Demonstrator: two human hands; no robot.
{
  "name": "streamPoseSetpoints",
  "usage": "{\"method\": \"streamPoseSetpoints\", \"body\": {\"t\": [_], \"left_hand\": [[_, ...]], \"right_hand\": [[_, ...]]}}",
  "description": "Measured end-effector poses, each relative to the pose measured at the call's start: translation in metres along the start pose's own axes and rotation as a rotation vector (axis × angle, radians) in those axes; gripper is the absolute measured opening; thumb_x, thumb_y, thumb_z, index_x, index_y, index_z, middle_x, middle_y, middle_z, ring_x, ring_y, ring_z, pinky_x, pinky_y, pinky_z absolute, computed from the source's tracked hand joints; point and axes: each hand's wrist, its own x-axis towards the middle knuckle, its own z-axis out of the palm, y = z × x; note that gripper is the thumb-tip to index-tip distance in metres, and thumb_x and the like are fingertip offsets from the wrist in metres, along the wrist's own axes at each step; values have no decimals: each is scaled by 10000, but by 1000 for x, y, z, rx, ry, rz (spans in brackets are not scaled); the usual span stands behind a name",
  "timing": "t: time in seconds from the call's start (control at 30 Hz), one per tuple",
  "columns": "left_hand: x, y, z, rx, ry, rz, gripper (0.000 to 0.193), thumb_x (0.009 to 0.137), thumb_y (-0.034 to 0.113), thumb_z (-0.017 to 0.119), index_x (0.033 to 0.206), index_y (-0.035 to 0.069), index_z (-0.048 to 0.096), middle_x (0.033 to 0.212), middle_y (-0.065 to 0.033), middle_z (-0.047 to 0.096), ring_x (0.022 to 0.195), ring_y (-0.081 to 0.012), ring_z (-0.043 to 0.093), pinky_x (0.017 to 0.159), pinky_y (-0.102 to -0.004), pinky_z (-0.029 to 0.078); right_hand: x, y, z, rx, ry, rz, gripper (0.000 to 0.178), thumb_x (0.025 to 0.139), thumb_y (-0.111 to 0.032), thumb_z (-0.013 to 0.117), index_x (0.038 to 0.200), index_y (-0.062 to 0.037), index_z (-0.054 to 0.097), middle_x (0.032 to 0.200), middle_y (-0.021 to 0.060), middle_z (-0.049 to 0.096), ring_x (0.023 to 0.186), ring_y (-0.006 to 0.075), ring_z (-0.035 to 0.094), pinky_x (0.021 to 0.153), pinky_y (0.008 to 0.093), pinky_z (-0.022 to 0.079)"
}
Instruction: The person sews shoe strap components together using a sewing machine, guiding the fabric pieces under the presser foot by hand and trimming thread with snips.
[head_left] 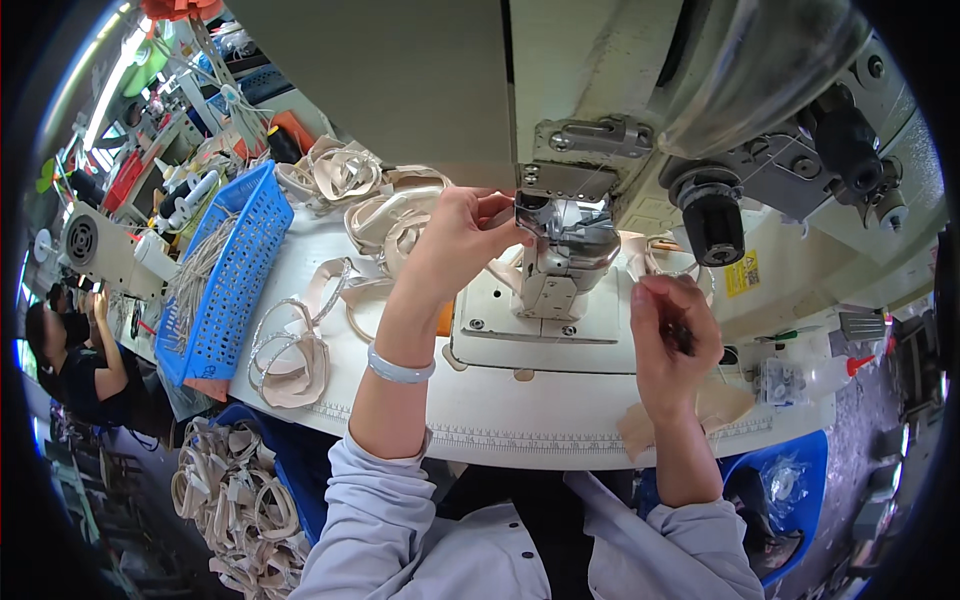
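My left hand [455,245], with a pale bangle [400,368] on its wrist, is closed at the left side of the sewing machine's metal sewing head [570,250]. Its fingertips are partly hidden there, so what they pinch cannot be made out. A beige strap [508,268] shows just below that hand. On the other side of the head, my right hand [680,335] pinches the end of a beige strip [637,258] between thumb and forefinger. Something dark [682,338] shows in its curled palm, too unclear to name.
Looped beige straps [300,360] lie on the white table [420,405] at left. Beside them stands a blue basket [250,250] of thin cords. More bundles [240,500] fill a container below. Fabric scraps [725,405] lie at right. A person [85,350] sits far left.
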Motion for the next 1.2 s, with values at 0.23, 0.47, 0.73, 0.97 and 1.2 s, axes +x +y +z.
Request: {"method": "streamPoseSetpoints", "body": {"t": [0.23,0.47,0.73,0.97,1.2], "left_hand": [[-8,-9,-13,0,-16,19,184,738,-1,562,919,-22,583,802,-62,611,701,-86,557,629,-217,434],[-107,-23,-40,920,983,172,170,738,21,562,907,3,544,854,-124,599,796,-200,598,683,-273,457],[-199,-22,-136,1621,1179,287,181,716,0,579,891,38,552,706,-99,542,632,-249,526,575,-349,422],[-223,-78,-89,1579,741,122,140,689,43,595,821,39,550,680,-84,533,595,-238,524,541,-333,429],[-177,-99,-150,1570,695,-114,195,783,214,545,756,23,522,759,-109,561,790,-264,528,636,-371,430]], "right_hand": [[-4,1,1,-17,40,78,105,728,50,582,818,-6,576,641,-6,499,488,21,363,424,156,256],[-20,-1,-1,-215,-172,-161,80,765,30,571,841,5,569,758,0,537,604,32,427,499,154,325],[-46,-4,33,-103,-170,50,114,707,46,592,803,-9,568,618,12,504,450,45,391,386,178,268],[-86,-11,67,11,-532,-134,188,654,54,590,808,-49,555,603,47,507,415,129,441,373,231,327],[-86,6,99,-45,-854,-205,278,617,26,603,871,-71,545,681,40,514,476,177,506,384,281,370]]}}
